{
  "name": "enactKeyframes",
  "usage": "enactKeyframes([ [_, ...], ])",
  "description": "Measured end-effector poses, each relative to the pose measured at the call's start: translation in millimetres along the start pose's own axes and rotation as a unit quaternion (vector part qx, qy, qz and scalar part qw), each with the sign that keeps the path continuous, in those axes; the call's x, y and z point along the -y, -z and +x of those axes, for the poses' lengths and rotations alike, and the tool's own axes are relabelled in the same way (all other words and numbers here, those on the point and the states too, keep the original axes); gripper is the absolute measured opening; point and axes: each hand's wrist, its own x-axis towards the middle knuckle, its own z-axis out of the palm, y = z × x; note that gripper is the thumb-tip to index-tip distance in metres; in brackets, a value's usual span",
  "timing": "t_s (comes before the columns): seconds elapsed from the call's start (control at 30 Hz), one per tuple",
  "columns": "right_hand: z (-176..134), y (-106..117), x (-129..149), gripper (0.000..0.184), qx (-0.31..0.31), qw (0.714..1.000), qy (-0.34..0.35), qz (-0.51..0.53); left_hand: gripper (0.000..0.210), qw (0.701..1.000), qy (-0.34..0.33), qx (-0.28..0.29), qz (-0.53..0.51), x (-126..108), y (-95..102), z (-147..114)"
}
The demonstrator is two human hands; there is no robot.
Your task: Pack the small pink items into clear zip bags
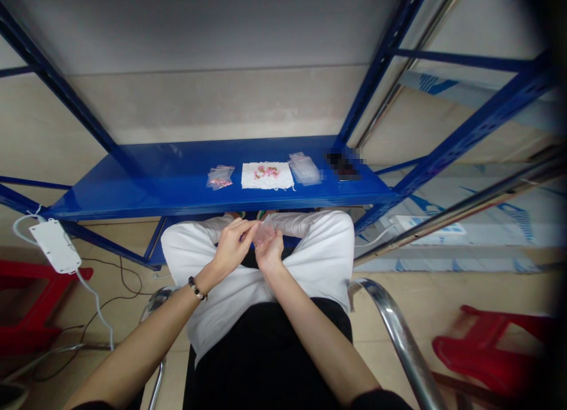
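Note:
Above my lap, my right hand (268, 251) is closed around a small clear plastic bag (264, 233) with something pinkish showing in it. My left hand (234, 241), with a beaded bracelet on the wrist, pinches at the bag's upper left edge. On the blue shelf (177, 179) in front lies a white cloth (248, 176) with small pink and greenish pieces (268, 172) on it. Left of the cloth are clear bags (220, 178) holding pink pieces. Right of it lies a stack of clear bags (305, 169).
A dark phone-like object (345, 166), partly blurred out, lies at the shelf's right end. Blue posts (376, 61) rise at the shelf's ends. A white power strip (55, 244) hangs at the left. Red stools (491, 345) stand on both sides, and metal chair arms (392, 321) flank me.

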Motion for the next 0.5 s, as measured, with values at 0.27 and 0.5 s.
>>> enactKeyframes([
  [0.27,-3.7,-5.5,2.3,0.040,-0.032,0.994,-0.028,0.100,0.026,0.999,-0.031,0.037,0.006,1.9,-2.4,0.8],
  [0.5,-7.5,-5.6,2.8,0.041,-0.007,0.997,-0.016,0.082,0.028,0.999,-0.012,0.021,0.034,6.1,-1.6,-0.4],
])
